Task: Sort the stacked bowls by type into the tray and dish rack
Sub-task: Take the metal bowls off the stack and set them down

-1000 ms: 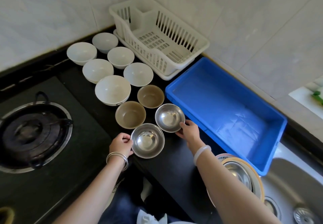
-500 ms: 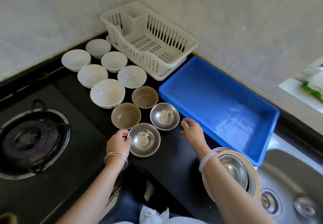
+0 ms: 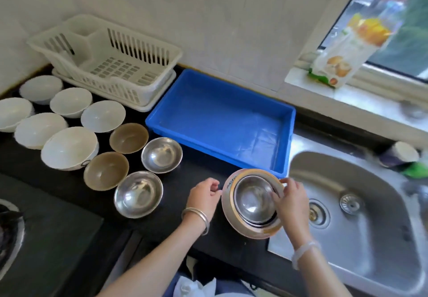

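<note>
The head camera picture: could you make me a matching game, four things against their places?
Things:
1. blue tray
2. dish rack
3. steel bowl stack
4. carton

Places:
A. window sill
B. between both hands, by the sink
C. far left, against the wall
D. between rack and sink

Pairs: 1-D, 2-C, 3-B, 4-A

The blue tray (image 3: 222, 120) and white dish rack (image 3: 111, 64) lie open from above; loose bowls (image 3: 69, 147) crowd the left counter.
</note>
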Demonstrator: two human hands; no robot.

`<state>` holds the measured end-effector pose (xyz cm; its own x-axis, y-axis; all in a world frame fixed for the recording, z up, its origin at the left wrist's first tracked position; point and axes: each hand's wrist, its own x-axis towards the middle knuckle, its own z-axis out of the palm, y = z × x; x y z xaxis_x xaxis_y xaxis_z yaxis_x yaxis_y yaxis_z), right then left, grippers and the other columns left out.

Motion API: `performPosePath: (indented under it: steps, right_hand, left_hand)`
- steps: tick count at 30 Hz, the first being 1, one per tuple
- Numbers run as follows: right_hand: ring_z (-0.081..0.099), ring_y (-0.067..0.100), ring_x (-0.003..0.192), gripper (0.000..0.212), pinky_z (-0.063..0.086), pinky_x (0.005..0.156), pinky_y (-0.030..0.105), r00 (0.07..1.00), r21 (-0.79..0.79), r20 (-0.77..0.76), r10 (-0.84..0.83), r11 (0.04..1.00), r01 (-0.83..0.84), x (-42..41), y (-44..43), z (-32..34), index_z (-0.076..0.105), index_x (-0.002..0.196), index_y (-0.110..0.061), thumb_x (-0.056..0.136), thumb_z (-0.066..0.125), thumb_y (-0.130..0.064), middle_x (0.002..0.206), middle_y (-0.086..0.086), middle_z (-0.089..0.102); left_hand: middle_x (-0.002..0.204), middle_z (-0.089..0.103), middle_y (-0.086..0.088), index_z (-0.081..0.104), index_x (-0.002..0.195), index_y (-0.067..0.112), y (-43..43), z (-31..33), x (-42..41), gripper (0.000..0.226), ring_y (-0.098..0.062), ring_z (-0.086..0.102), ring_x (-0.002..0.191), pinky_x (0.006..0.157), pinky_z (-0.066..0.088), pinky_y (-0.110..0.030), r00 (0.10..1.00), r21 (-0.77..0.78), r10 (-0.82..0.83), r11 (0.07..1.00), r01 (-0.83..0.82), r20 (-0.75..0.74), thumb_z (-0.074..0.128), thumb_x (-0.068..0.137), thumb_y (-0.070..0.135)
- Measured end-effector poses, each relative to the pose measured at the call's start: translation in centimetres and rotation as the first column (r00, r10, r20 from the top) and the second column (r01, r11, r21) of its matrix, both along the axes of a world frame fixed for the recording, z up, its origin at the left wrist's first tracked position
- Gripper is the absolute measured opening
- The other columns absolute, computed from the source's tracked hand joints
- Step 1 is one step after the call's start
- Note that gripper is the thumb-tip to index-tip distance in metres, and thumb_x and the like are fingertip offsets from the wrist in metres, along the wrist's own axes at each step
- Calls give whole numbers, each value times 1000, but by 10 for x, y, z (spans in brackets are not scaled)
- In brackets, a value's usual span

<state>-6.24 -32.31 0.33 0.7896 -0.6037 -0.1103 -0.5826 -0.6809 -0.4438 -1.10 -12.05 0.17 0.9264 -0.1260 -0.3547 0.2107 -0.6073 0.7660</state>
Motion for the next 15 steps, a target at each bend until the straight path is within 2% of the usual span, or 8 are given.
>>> performPosePath:
  steps: [3, 6, 9, 15]
  right_hand:
    - [55, 32, 97, 40, 44, 75, 36, 999, 22, -5, -36, 999, 36, -12, -4, -7, 57, 111, -14, 78, 74, -28, 106, 10, 55]
    - [53, 29, 95, 44, 39, 68, 30, 998, 21, 16, -57, 998, 57, -14, -3, -12, 53, 110, -17, 75, 76, -26, 105, 7, 52]
    - [52, 26, 91, 47, 40, 64, 31, 996, 56, 22, -89, 995, 87, -11, 0, -15, 48, 110, -20, 73, 77, -21, 103, 3, 48]
    - [50, 26, 74, 36, 37, 62, 30, 993, 79, 37, -110, 991, 107, -14, -2, -18, 48, 108, -17, 77, 63, -7, 97, 3, 42]
  left_hand:
    - [111, 63, 2, 59, 112, 20, -25, 1, -5, 25, -8, 60, 88, 79, 49, -22, 996, -12, -89, 996, 89, -12, 58, 87, 23]
    - [115, 62, -1, 52, 121, 19, -37, 0, -9, 36, -14, 61, 100, 89, 51, -29, 992, 0, -119, 993, 119, -39, 60, 86, 18]
    - [117, 61, -2, 48, 123, 21, -42, -2, -11, 40, -18, 60, 106, 93, 51, -35, 989, 28, -143, 989, 143, -30, 60, 85, 16]
    - [110, 61, -2, 51, 118, 21, -45, -4, -11, 35, -15, 61, 97, 85, 51, -29, 991, 57, -132, 989, 134, -25, 60, 85, 15]
